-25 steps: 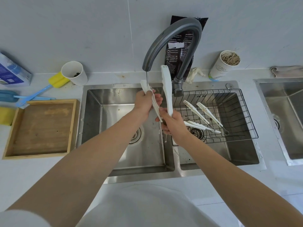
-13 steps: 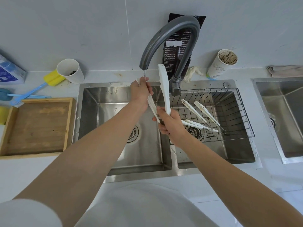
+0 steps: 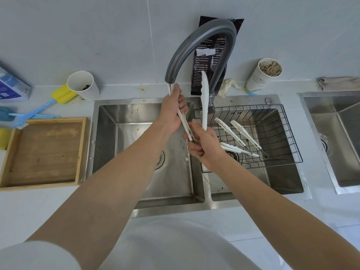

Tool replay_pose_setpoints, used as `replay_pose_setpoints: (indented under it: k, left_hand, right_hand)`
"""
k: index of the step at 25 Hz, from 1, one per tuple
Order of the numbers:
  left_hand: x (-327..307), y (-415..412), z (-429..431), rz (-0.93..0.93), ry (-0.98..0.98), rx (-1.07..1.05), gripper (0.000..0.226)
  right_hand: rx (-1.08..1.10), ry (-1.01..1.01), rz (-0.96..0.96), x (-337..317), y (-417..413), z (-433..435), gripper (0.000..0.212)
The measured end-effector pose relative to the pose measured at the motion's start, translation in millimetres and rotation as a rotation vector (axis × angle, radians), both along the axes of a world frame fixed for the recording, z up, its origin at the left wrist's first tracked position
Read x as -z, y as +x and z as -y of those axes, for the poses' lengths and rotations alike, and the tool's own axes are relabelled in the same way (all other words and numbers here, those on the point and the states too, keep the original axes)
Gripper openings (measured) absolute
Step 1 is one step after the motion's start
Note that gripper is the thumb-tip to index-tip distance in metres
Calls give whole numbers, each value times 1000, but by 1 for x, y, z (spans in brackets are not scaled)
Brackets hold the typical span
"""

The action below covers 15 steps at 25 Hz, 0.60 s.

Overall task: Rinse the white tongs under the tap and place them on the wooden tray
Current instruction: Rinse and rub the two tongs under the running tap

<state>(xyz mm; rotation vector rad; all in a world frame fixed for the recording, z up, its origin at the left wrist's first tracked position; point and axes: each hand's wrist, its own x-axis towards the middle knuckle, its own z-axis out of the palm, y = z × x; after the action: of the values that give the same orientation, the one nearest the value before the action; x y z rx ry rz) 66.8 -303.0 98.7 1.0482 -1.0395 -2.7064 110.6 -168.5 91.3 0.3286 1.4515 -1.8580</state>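
Observation:
White tongs [image 3: 204, 98] stand spread in a V over the sink, tips up. My right hand [image 3: 204, 147] grips their hinge end. My left hand [image 3: 173, 110] is closed around the left arm of the tongs, right under the spout of the grey tap [image 3: 204, 34], where a thin stream of water runs. The right arm of the tongs points up beside the tap's neck. The wooden tray [image 3: 81, 151] lies on the counter to the left of the sink with nothing in it.
A black wire basket [image 3: 288, 133] in the right basin holds two more white tongs [image 3: 233, 131]. The left basin [image 3: 105, 137] is below my hands. Two paper cups [image 3: 83, 84], sponge brushes [image 3: 62, 94], a blue box and a black packet sit along the wall.
My left hand has slid up the left arm of the tongs to just under the spout. The right hand stays put at the hinge end.

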Motion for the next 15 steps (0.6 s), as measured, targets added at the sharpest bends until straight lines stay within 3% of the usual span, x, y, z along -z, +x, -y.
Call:
replay_pose_setpoints:
  k: [3,10,13,15]
  left_hand:
    - [0,-2,-6,8,-164,-9,9]
    - [3,21,-26,154,-815,92,19]
    - [2,13,-16,300,-790,43,49]
    - [1,4,-11,336,-719,42,48]
  right_hand:
    - [24,47,-45,-3,-1,4,33]
    - [33,161,-227,-2,7,18,28]
    - [-50,163,-329,-3,15,21,24]
    - [-50,175,-338,-6,13,23,26]
